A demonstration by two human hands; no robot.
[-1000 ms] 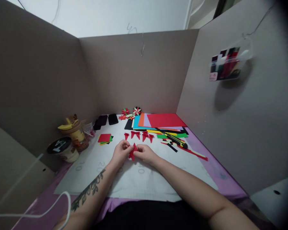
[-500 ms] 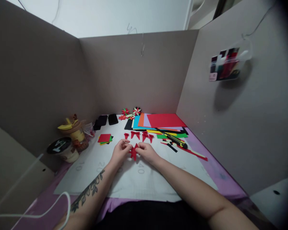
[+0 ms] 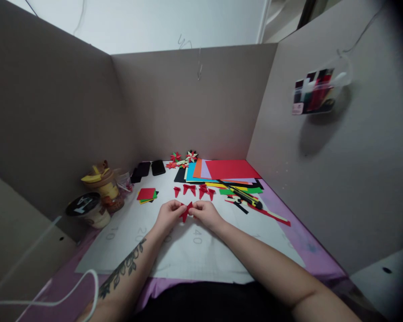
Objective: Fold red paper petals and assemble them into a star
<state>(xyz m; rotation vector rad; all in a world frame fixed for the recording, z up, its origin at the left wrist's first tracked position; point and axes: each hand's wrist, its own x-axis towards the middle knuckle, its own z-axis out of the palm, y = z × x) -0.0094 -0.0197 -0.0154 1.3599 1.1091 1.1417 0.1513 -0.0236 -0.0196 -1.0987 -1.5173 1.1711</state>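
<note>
Between my two hands is a red folded paper piece (image 3: 186,213) with pointed tips, held just above the white mat (image 3: 218,250). My left hand (image 3: 170,213) pinches its left side with thumb and fingers. On its right side, my right hand (image 3: 204,212) grips it the same way; the fingertips cover part of the paper. Just beyond the hands lie several small red folded paper pieces (image 3: 189,189). A stack of small paper squares (image 3: 146,194), red on top, lies to the left.
Coloured paper sheets (image 3: 233,169) lie at the back right, with a yellow-and-black utility knife (image 3: 250,198) and paper strips (image 3: 272,216) before them. Finished paper stars (image 3: 191,155) and a black phone (image 3: 158,167) are at the back. Drink cups (image 3: 89,209) stand left. A white cable (image 3: 96,286) crosses front left.
The red paper piece has been turned or shifted slightly between my fingers, and fewer of its points show. My left fingers have curled in closer. Both hands stay in nearly the same place.
</note>
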